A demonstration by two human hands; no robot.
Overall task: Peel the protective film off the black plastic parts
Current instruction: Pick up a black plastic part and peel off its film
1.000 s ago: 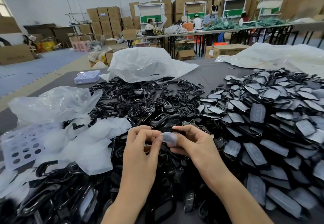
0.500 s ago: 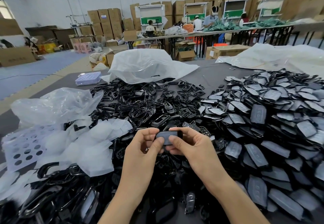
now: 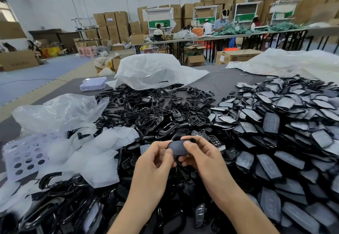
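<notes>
Two hands, left hand [image 3: 156, 157] and right hand [image 3: 201, 156], pinch one black part [image 3: 177, 147] (between them).

Left forearm [image 3: 143, 197] and right forearm [image 3: 236, 204] come in bare from the lower edge, angled toward each other. My left hand [image 3: 156, 160] and right hand [image 3: 203, 156] meet, fingers curled, thumbs uppermost, both pinching one black plastic part [image 3: 177, 147].

No text is legible: the markings on the brown cardboard floor box [image 3: 18, 60] and the stacked brown cartons [image 3: 110, 25] are blurred.
</notes>
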